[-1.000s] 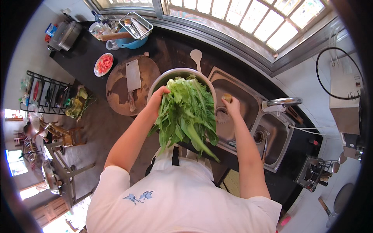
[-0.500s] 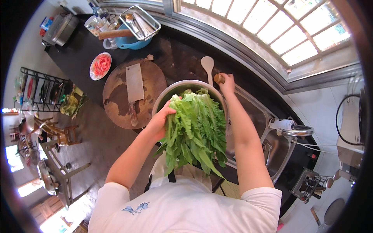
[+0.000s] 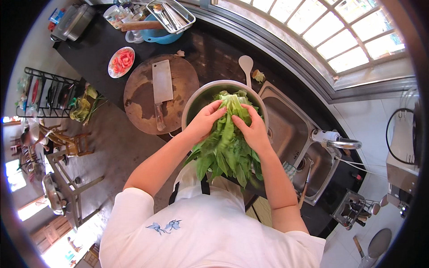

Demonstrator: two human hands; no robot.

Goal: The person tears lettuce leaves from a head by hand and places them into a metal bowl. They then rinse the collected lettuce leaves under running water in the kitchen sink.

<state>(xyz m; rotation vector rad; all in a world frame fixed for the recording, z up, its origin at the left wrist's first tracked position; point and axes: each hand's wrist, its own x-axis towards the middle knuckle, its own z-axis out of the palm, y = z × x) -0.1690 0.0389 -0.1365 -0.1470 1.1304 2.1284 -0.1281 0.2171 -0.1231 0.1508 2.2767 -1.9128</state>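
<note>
A large bunch of long green leaf lettuce [image 3: 228,145] hangs over the near side of a metal basin [image 3: 195,106], its pale stem ends turned away from me. My left hand [image 3: 208,119] is closed on the bunch's left side near the stems. From the right, my right hand [image 3: 251,127] grips the same bunch, thumb and fingers around the stem end. Leaves and hands hide most of the basin's inside. Beyond the basin lies a white spoon [image 3: 246,64], and beside it a small brownish-green stem stub [image 3: 258,76].
Left of the basin, a cleaver [image 3: 162,81] rests on a round wooden board [image 3: 138,102]. Farther left is a plate of red slices [image 3: 121,62]. A double sink [image 3: 286,118] with a faucet [image 3: 344,144] is at the right. A blue basin [image 3: 161,37] stands at the back.
My right hand has let go of the brown stub, now on the counter beside the spoon, and has come back to the lettuce. The whole view has shifted slightly.
</note>
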